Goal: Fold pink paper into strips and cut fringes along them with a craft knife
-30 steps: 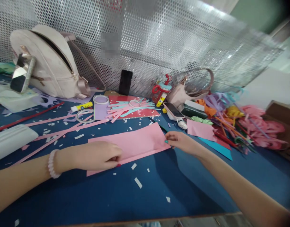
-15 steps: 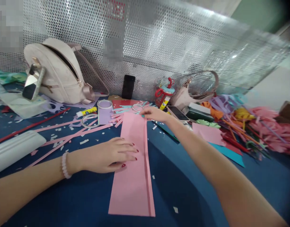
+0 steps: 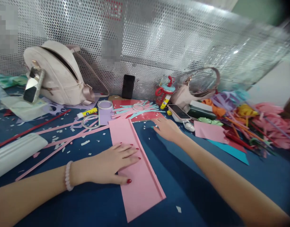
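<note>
A long sheet of pink paper (image 3: 142, 192) lies slanted on the blue table, its right edge folded into a narrow strip. Across its middle my left hand (image 3: 114, 164) rests flat with the fingers spread. My right hand (image 3: 167, 128) is open above the table, to the right of the sheet's far end and apart from it. Beyond the sheet, pink and light blue paper strips (image 3: 147, 108) fan out on a red sheet (image 3: 145, 117), with a ring (image 3: 138, 107) on top. A lilac cylinder (image 3: 105, 113) stands left of them.
At the back left sits a cream backpack (image 3: 57, 75) near a yellow glue stick (image 3: 88, 112). A phone (image 3: 128, 86) leans on the perforated silver backing. On the right are a pink handbag (image 3: 185, 93), a phone (image 3: 179, 112) and piled coloured paper (image 3: 265, 123). Paper scraps dot the table.
The pink sheet has turned, its far end swinging left and its near end right. My right hand has let go of its far edge and moved right. My left fingers have spread wider.
</note>
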A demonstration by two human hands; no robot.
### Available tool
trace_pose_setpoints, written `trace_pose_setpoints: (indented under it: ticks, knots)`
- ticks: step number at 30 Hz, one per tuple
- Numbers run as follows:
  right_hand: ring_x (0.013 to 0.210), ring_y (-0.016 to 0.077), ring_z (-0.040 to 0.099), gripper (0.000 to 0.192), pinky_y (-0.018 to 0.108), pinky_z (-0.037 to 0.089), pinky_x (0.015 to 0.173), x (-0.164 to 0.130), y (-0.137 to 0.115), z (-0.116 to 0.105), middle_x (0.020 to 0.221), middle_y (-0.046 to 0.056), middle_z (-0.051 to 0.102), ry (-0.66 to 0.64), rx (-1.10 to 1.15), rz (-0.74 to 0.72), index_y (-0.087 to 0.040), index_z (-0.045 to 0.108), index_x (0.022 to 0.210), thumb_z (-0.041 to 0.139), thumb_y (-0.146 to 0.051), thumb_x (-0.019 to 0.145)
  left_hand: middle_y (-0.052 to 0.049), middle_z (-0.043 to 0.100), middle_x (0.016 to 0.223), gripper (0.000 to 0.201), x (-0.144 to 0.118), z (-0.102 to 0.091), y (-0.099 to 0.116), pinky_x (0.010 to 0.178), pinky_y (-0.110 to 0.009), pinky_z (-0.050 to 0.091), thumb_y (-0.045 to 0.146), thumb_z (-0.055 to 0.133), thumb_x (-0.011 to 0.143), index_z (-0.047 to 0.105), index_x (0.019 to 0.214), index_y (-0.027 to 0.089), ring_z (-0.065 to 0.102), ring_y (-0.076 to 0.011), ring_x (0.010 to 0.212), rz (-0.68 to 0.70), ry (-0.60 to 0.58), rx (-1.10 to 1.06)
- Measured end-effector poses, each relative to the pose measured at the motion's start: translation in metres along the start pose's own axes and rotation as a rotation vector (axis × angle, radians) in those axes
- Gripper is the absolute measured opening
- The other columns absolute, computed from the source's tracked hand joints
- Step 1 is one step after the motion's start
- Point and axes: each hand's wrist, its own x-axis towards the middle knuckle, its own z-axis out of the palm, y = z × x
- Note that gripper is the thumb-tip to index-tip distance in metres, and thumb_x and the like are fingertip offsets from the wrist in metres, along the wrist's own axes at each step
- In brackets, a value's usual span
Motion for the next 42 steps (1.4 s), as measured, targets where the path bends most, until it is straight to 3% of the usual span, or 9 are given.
trace_pose_setpoints:
  ticks: [4,9,15,17,20,24,27,31,42]
  knots:
    - [0.104,0.0355,0.056,0.045,0.045,0.043,0.082,-0.032,0.022,0.006,0.110,0.022,0.062,-0.065,-0.133,0.105,-0.011,0.050,0.133,0.041,-0.030,0.093,-0.011,0.019,0.155,0.072,0.003,0.007,0.009,0.114,-0.050,0.013,0.056,0.044,0.092,0.021,0.150,0.019,0.016,-0.0301,0.142,-0.114,0.035,0.027]
    - [0.098,0.0279,0.061,0.050,0.037,0.044,0.081,-0.041,0.036,0.011,0.109,0.017,0.064,-0.116,-0.126,0.115,-0.014,0.037,0.143,0.032,-0.019,0.094,-0.015,0.022,0.153,0.074,0.005,0.013,0.016,0.114,-0.048,0.016,0.056,0.041,0.093,0.019,0.149,0.013,0.020,-0.0296,0.141,-0.202,0.094,0.075]
    - [0.084,0.0203,0.063,0.048,0.028,0.046,0.075,-0.062,0.036,0.002,0.098,0.009,0.068,-0.116,-0.012,0.097,-0.015,0.049,0.135,0.039,-0.022,0.089,-0.016,0.024,0.153,0.073,0.004,0.009,0.018,0.113,-0.048,0.021,0.051,0.044,0.092,0.021,0.149,0.011,0.025,-0.0295,0.140,-0.227,0.074,0.134]
    - [0.079,0.0192,0.063,0.047,0.028,0.047,0.073,-0.079,0.031,0.000,0.092,0.008,0.068,-0.066,0.073,0.108,-0.015,0.053,0.132,0.039,-0.024,0.087,-0.016,0.024,0.153,0.075,0.002,0.005,0.018,0.112,-0.048,0.024,0.051,0.046,0.091,0.023,0.148,0.010,0.026,-0.0304,0.139,-0.210,0.068,0.140]
    - [0.062,0.0159,0.060,0.043,0.027,0.048,0.060,-0.112,0.015,-0.004,0.076,0.004,0.065,0.025,0.415,0.180,-0.015,0.063,0.119,0.045,-0.029,0.082,-0.016,0.027,0.152,0.078,-0.002,0.000,0.017,0.111,-0.048,0.028,0.054,0.051,0.087,0.027,0.147,0.010,0.030,-0.0316,0.137,-0.221,0.049,0.159]
    - [0.043,0.0099,0.049,0.039,0.021,0.041,0.041,-0.164,-0.017,-0.015,0.065,0.000,0.057,0.008,0.711,0.201,-0.014,0.065,0.113,0.047,-0.026,0.081,-0.016,0.026,0.152,0.084,-0.007,-0.004,0.014,0.110,-0.049,0.029,0.060,0.050,0.085,0.027,0.148,0.010,0.029,-0.0330,0.138,-0.288,-0.009,0.182]
    - [0.056,0.0103,0.056,0.035,0.020,0.046,0.052,-0.197,-0.042,-0.023,0.072,0.003,0.059,0.042,0.606,-0.001,-0.018,0.068,0.108,0.045,-0.013,0.082,-0.016,0.022,0.153,0.088,-0.006,-0.003,0.012,0.111,-0.051,0.026,0.066,0.045,0.085,0.024,0.149,0.010,0.024,-0.0336,0.140,-0.300,0.011,0.194]
    - [0.055,0.0107,0.057,0.038,0.019,0.042,0.048,-0.223,-0.061,-0.022,0.069,0.003,0.058,0.055,0.435,-0.175,-0.017,0.066,0.112,0.041,-0.007,0.085,-0.012,0.014,0.155,0.080,0.001,0.001,0.016,0.114,-0.051,0.017,0.065,0.036,0.091,0.018,0.150,0.015,0.016,-0.0297,0.142,-0.201,0.028,0.174]
    - [0.058,0.0145,0.057,0.037,0.024,0.044,0.047,-0.230,-0.064,-0.012,0.071,0.004,0.056,0.095,0.218,-0.178,-0.017,0.061,0.120,0.035,-0.015,0.095,-0.010,0.015,0.156,0.073,0.026,0.010,0.051,0.116,-0.045,0.013,0.046,0.050,0.091,0.020,0.150,0.015,0.013,-0.0265,0.143,-0.015,-0.102,0.105]
